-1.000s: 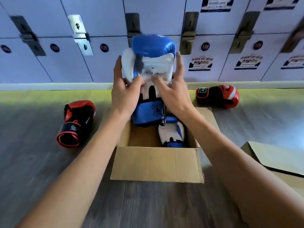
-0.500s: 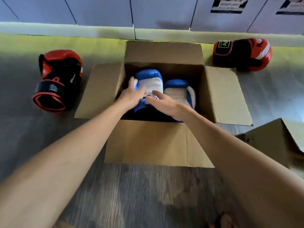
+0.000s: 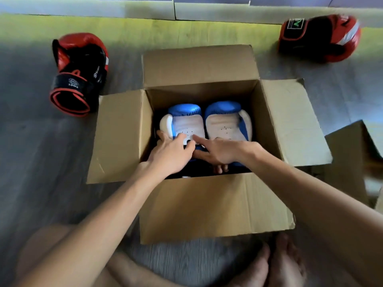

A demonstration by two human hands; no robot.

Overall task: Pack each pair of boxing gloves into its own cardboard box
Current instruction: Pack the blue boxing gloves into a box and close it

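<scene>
The left red-and-black glove (image 3: 77, 73) on the floor reads "10oz" on its cuff; the other red-and-black glove (image 3: 319, 37), well apart at the far right, carries a green-edged label too blurred to read. Between them stands the open cardboard box (image 3: 207, 206), with both blue-and-white gloves (image 3: 207, 123) lying side by side inside. The left hand (image 3: 173, 155) grips the left blue glove's edge; the right hand (image 3: 220, 151) rests loosely on it, forefinger extended. A second box (image 3: 348, 154) sits just beside, at right.
</scene>
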